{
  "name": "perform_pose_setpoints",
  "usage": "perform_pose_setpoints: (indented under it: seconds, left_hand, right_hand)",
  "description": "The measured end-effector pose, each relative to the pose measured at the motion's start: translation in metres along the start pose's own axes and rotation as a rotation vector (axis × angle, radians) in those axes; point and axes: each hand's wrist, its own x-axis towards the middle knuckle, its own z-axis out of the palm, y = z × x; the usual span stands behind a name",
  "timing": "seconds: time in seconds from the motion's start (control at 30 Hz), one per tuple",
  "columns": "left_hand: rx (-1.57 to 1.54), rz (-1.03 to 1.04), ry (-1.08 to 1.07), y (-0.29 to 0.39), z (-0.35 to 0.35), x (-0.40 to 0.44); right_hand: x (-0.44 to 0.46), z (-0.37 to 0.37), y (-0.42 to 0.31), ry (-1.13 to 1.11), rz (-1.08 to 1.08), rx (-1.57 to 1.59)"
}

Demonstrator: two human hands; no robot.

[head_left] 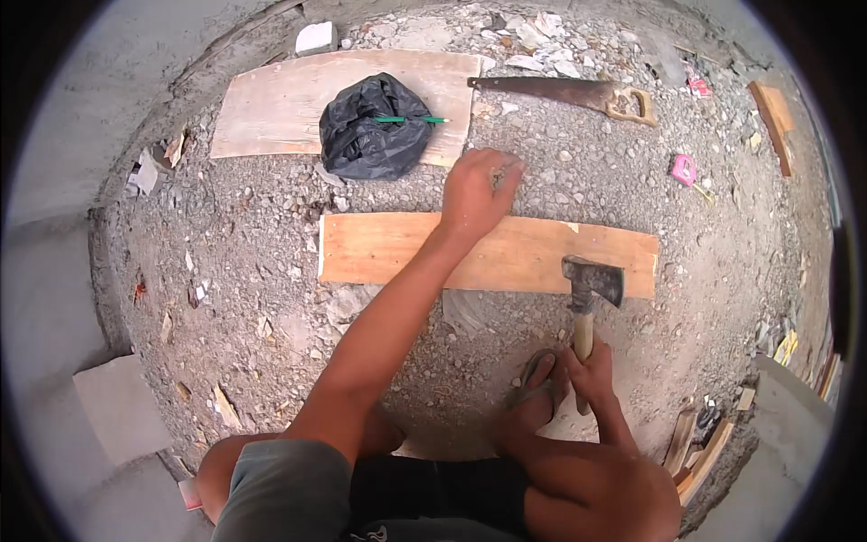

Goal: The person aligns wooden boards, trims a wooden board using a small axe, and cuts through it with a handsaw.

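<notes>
My right hand [590, 370] is wrapped round the wooden handle of a hatchet [596, 282]. Its dark metal head is over the right end of a wooden plank [384, 244] lying across the gravel. My left hand [479, 191] reaches out above the plank's far edge, fingers curled and thumb bent towards them. Whatever lies between those fingertips, if anything, is too small to make out. Beyond that hand, a black plastic bag [370, 149] rests on a pale plywood sheet [271, 104], with a green pencil [411, 119] on top of the bag.
A handsaw [569, 92] lies at the back right, near a pink tape measure [684, 169]. Wood offcuts [775, 126] sit at the far right, with more wood strips [704, 461] at lower right. Rubble covers the ground. My sandalled foot [539, 388] is close to the hatchet handle.
</notes>
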Motion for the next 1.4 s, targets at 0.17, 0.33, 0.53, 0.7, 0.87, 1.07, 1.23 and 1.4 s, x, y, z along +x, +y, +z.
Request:
perform_pose_setpoints:
  seconds: [0.17, 0.33, 0.53, 0.7, 0.87, 1.07, 1.23, 1.4]
  left_hand:
    - [0.471, -0.342, 0.218, -0.069, -0.122, 0.049]
    - [1.010, -0.294, -0.061, -0.153, -0.150, 0.039]
    - [1.085, -0.318, -0.178, -0.146, -0.147, 0.047]
    - [0.911, -0.263, -0.114, -0.106, -0.160, 0.049]
    - [-0.177, -0.304, 0.048, -0.044, -0.136, 0.022]
    - [-0.442, -0.426, -0.235, -0.025, -0.052, -0.059]
    - [-0.248, -0.304, -0.364, -0.011, -0.031, -0.077]
    - [-0.067, -0.010, -0.269, -0.025, -0.022, -0.078]
  right_hand:
    - [-0.028, 0.027, 0.032, -0.366, -0.318, -0.338]
    - [-0.032, 0.030, 0.019, -0.586, -0.284, -0.597]
    - [-0.032, 0.034, 0.011, -0.551, -0.281, -0.654]
    - [-0.032, 0.033, 0.017, -0.520, -0.211, -0.545]
    - [-0.030, 0.035, 0.010, -0.420, -0.086, -0.453]
    - [-0.023, 0.034, 0.015, -0.396, 0.008, -0.282]
    - [-0.028, 0.034, 0.017, -0.379, -0.015, -0.315]
    - [-0.029, 0.034, 0.015, -0.381, -0.060, -0.380]
